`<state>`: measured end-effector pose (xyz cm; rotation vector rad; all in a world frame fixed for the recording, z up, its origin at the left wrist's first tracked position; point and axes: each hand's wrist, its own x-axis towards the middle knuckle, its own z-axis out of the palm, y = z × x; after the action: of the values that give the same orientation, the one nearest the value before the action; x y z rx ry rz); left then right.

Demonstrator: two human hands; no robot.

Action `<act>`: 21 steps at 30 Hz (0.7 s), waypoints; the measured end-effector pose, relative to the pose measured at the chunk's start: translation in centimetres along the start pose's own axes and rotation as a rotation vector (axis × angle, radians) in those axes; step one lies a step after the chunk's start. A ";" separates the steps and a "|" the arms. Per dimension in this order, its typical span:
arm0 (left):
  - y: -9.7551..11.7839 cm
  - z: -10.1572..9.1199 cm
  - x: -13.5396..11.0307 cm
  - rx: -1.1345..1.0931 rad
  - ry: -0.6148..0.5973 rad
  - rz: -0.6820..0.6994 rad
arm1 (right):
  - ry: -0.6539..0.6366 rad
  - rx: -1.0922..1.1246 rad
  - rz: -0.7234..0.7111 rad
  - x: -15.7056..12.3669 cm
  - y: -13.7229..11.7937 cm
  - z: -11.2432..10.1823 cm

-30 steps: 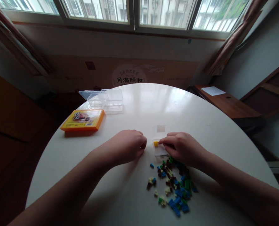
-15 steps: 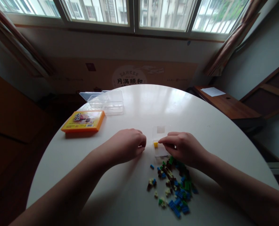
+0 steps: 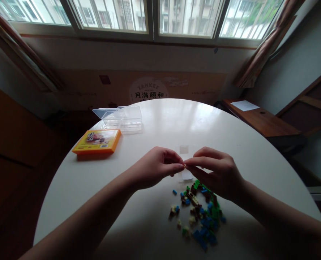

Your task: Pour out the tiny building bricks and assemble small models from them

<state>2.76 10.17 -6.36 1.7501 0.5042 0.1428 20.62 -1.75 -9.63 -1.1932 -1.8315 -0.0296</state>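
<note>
Over the small clear plastic box point(image 3: 187, 175), my left hand point(image 3: 160, 167) and my right hand point(image 3: 220, 170) meet at their fingertips. Both pinch at the same spot, where a tiny orange-yellow glint shows; the fingers hide the rest of whatever is there. The box lies with its lid folded back, a pale label point(image 3: 184, 149) on it, and my left fingers cover part of its inside. Just below my hands is a loose pile of small building bricks point(image 3: 208, 224) in blue, green, brown and cream. One blue brick point(image 3: 174, 191) lies apart on the pile's left.
The round white table point(image 3: 101, 202) carries an orange-and-yellow box point(image 3: 97, 141) at its left edge. Behind that stands an open clear plastic case point(image 3: 130, 119) with compartments. A brown wooden desk point(image 3: 274, 121) with a paper sheet point(image 3: 245, 105) is beyond the table's right edge.
My left hand has moved right until its fingertips meet those of my right hand. The yellow brick that showed in the clear box is no longer visible there.
</note>
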 end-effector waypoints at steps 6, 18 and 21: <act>0.1 0.1 0.3 -0.083 0.012 -0.032 | -0.010 0.066 0.043 0.1 0.0 -0.2; -0.4 1.4 0.7 -0.207 0.125 -0.107 | -0.010 -0.007 0.069 0.0 0.0 -0.2; -0.6 1.4 0.8 -0.204 0.144 -0.114 | -0.023 -0.026 0.074 -0.1 0.2 -0.2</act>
<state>3.85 9.32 -7.44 1.5150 0.6696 0.2330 20.91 -1.79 -9.64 -1.2838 -1.8107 0.0022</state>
